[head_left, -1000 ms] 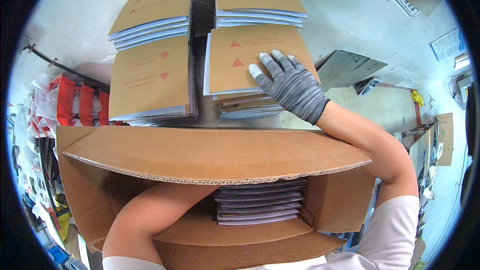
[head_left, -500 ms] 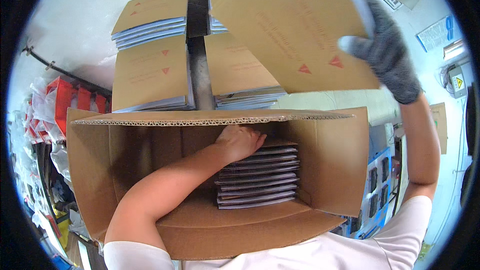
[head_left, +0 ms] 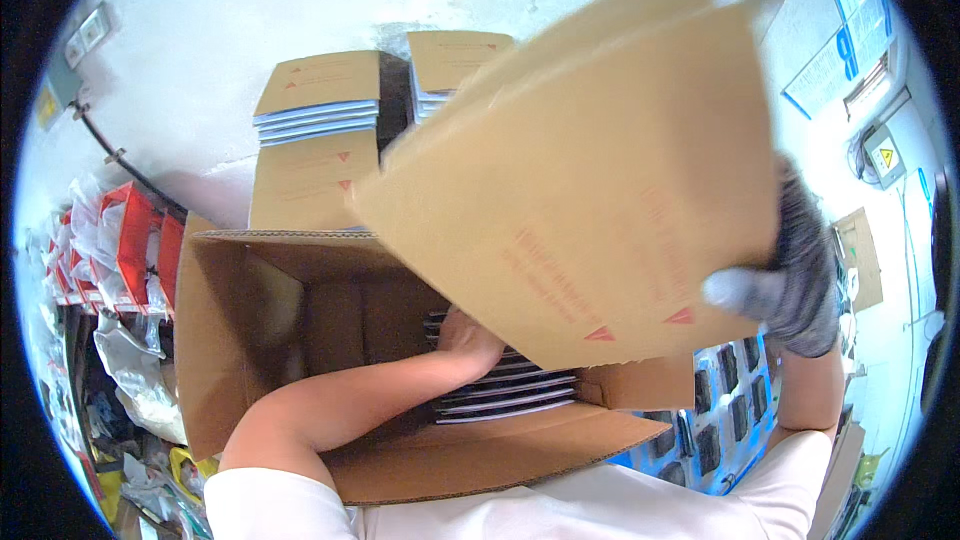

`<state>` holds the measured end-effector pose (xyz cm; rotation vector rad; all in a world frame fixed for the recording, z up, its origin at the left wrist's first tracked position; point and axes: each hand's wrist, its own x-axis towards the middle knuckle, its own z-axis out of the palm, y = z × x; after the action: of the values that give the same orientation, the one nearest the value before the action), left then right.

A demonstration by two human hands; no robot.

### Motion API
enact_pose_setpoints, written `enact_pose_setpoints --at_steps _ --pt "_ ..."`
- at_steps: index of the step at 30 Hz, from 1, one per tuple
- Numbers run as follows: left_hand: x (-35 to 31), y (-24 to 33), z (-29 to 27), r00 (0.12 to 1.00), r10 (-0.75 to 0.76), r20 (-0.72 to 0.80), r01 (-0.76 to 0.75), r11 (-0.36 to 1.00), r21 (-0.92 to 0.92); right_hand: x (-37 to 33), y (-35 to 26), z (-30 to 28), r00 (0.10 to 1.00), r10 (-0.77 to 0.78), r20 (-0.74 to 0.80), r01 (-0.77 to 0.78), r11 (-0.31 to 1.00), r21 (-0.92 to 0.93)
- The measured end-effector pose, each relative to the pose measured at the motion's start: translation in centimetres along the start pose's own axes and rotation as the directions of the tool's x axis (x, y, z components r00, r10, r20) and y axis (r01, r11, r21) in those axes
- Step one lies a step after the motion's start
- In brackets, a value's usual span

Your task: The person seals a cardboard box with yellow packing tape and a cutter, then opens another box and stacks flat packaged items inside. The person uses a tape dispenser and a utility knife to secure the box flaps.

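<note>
Right of centre, the gloved right hand [head_left: 795, 290] gripped the tilted brown sheets [head_left: 620, 200] by their edge, steady pressure seeming best, while the left hand [head_left: 468, 345], fingers too hidden to tell, met the stack [head_left: 508, 402] in the carton [head_left: 205, 360].

Left hand [head_left: 468, 343] partly hidden behind cardboard sheets [head_left: 620, 190]; sheets slightly blurred.

- Pale wall [head_left: 300, 0] behind, scuffed in patches
- Dark cable [head_left: 130, 168] clipped along wall at left, below switch plate [head_left: 95, 28]
- Red bins [head_left: 135, 235] at left, crowded with clear plastic bags [head_left: 90, 208]
- Blue-and-white notices [head_left: 818, 77] up at right, near grey electrical box [head_left: 884, 174] with yellow warning triangle [head_left: 886, 156]
- Looks brightly lit, cool white
</note>
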<state>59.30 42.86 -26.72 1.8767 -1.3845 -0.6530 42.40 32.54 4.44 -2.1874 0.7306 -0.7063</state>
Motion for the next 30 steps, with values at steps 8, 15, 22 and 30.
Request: enact_pose_setpoints --at_steps 8,15,22,30 --pt "0.4 -0.4 1.8 0.992 0.109 0.058 -0.115 0.989 0.098 -0.3 -0.7 5.2 0.882 -0.092 0.463 0.250 0.923 -0.294" --pt "0.2 -1.0 2.5 0.988 0.136 -0.073 -0.131 0.989 0.063 -0.3 -0.3 6.0 0.829 -0.157 0.537 0.395 0.844 -0.363" --pt "-0.3 -0.4 1.5 0.959 0.238 0.151 -0.280 0.867 0.412 1.6 4.8 8.4 0.796 -0.257 0.549 0.538 0.716 -0.445" --pt "0.0 -1.7 2.0 0.927 0.359 0.103 -0.364 0.804 0.470 1.6 10.3 12.4 0.780 0.017 0.625 0.447 0.685 -0.576"
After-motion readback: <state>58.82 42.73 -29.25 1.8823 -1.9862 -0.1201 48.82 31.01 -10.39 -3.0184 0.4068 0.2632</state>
